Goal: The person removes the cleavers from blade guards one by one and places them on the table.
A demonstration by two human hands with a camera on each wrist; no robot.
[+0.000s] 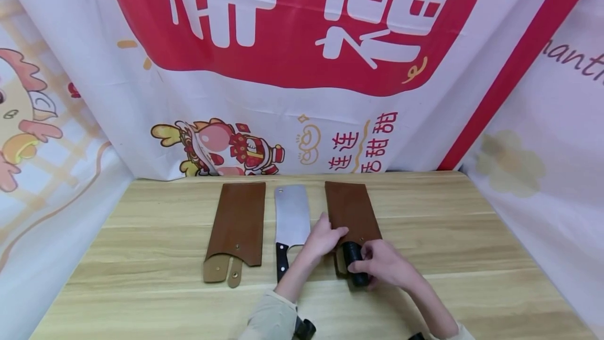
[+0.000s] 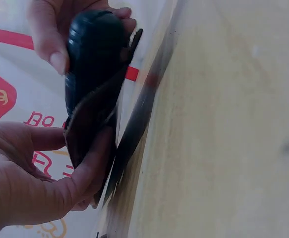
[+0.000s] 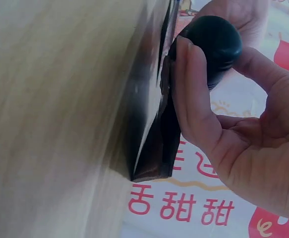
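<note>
A brown leather knife sheath (image 1: pixel 351 203) lies at the right of the row, with a thick black knife handle (image 1: pixel 352 258) sticking out of its near end. Whatever blade belongs to it is hidden inside the leather. My left hand (image 1: pixel 325 237) pinches the sheath's left edge by its mouth, thumb and fingers on both faces in the left wrist view. The right hand (image 1: pixel 384 264) grips the black handle, its fingers along the side in the right wrist view. Left of my left hand lies a bare cleaver (image 1: pixel 291 216), its riveted black handle partly behind the left forearm.
A second brown sheath (image 1: pixel 240 214) lies flat at the left, its flap and snap strap (image 1: pixel 234 272) pointing toward me. All of it sits on a wood-grain table (image 1: pixel 448 214). A printed white and red cloth (image 1: pixel 264 83) hangs behind and at both sides.
</note>
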